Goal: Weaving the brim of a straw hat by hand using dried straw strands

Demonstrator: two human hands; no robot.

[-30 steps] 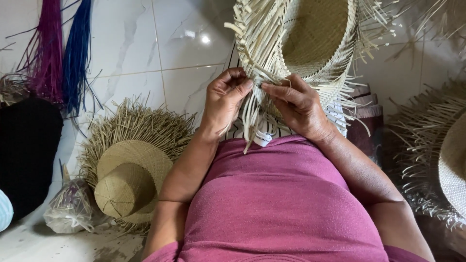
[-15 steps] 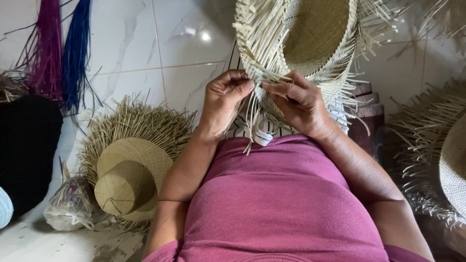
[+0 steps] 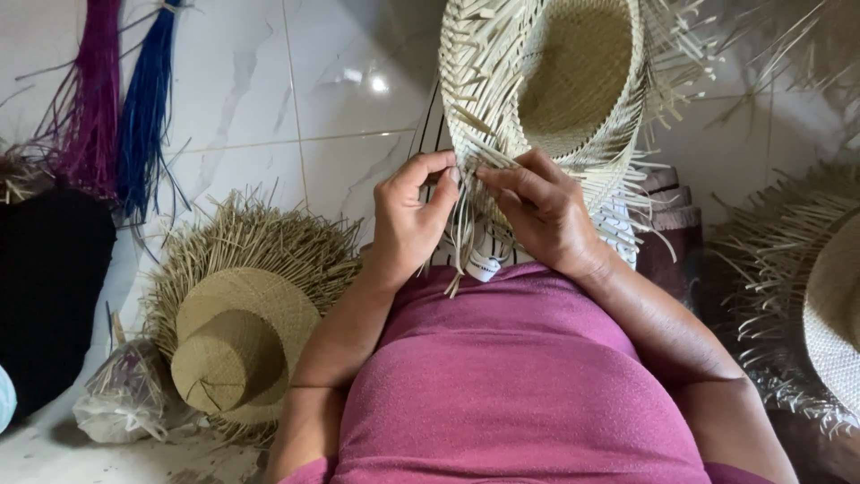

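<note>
Above lap, over pink shirt (image 3: 511, 376): unfinished straw hat (image 3: 546, 90) held crown-hollow toward camera, brim edge down at hands. Since a second ago hat barely shifted; fingers crept slightly along brim (weave advancing strand by strand, judged). Left hand (image 3: 414, 220) closed, pinching loose straw strands (image 3: 461, 242); right hand (image 3: 537, 211) closed too, fingertips clamped on same strands at brim. Strands' long axis near vertical, free ends pointing down toward body. Finished-looking hat (image 3: 237, 345) on tile floor (image 3: 269, 90), left.

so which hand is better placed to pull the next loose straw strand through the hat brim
Probably the right hand: its fingertips pinch the loose strands right at the edge of the unfinished straw hat. The left hand sits just below, gripping the hanging strands.
</note>
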